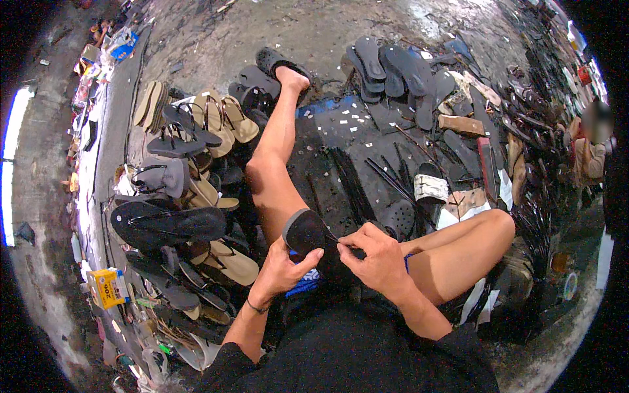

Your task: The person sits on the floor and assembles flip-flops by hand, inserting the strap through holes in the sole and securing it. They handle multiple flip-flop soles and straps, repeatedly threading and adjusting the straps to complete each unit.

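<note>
A black flip-flop sole [305, 230] with a grey edge stands up over my lap, its rounded end toward the far side. My left hand [288, 270] is closed round its left side, thumb laid across the dark face. On the other side, my right hand [378, 259] pinches a thin black strap [332, 235] close to the sole with thumb and forefinger. The lower part of the sole merges with my black shirt, so where the strap meets it is hard to see.
Finished-looking black flip-flops [167, 226] and beige flip-flops [226, 262] are piled left, near a yellow box [109, 288]. Grey soles [403, 69] lie stacked far right of centre. Black strips [350, 183], a white-strapped slipper [431, 188] and a wooden block [462, 125] lie ahead. A person [593, 150] is at the far right.
</note>
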`<state>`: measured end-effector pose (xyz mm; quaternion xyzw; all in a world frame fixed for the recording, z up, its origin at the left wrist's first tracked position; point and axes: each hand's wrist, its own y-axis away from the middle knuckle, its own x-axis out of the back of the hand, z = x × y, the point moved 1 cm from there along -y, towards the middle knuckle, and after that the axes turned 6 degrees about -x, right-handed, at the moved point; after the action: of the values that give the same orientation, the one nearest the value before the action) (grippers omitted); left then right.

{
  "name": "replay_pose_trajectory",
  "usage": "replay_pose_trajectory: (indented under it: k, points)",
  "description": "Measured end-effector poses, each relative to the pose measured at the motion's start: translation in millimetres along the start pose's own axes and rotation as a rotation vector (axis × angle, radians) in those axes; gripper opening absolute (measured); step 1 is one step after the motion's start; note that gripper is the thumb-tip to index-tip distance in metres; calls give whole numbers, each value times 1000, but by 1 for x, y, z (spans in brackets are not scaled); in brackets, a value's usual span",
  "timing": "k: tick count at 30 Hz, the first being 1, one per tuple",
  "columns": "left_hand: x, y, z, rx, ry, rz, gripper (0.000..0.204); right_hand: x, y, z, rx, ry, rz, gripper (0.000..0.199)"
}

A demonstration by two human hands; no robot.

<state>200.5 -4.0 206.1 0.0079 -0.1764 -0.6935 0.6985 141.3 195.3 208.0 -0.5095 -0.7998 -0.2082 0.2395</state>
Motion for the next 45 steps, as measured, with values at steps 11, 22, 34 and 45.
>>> replay_pose_trajectory:
  k: [11,22,34,45]
  points:
    - [-7,-7,6,-111,20,-34,48,-9,-2,7,75,-171,-18,12]
    - [-7,-9,2,-100,-132,-101,44,-7,-8,13,47,-199,-16,12]
    - [-9,-15,-2,-152,-89,-90,39,-1,-12,28,-196,-496,-134,33]
    - [-59,-10,-11,-192,542,142,53,35,-88,53,-269,-354,292,34]
